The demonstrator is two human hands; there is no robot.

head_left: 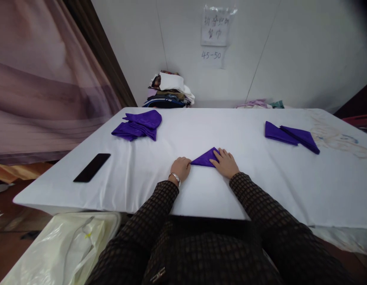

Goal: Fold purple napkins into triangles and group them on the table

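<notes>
The purple cloth (pixel 204 159), folded to a triangle, lies on the white table (pixel 147 170) between the 2 hands. The left hand (pixel 181 169) has its fingers curled at the cloth's left point; whether they pinch it, I cannot tell. The right hand (pixel 226 163) lies with fingers spread over the other end, not gripping. The fabric looks slippery, so uneven pressure could let the layers slide, and a pull at the point could make the fold crooked. The near table edge is apart from the cloth, behind the wrists. For sideways moving there is wide white surface, reaching to the black phone (pixel 92 168) and purple pile (pixel 138 126) at left, and 2 folded purple pieces (pixel 280 133) at right.
</notes>
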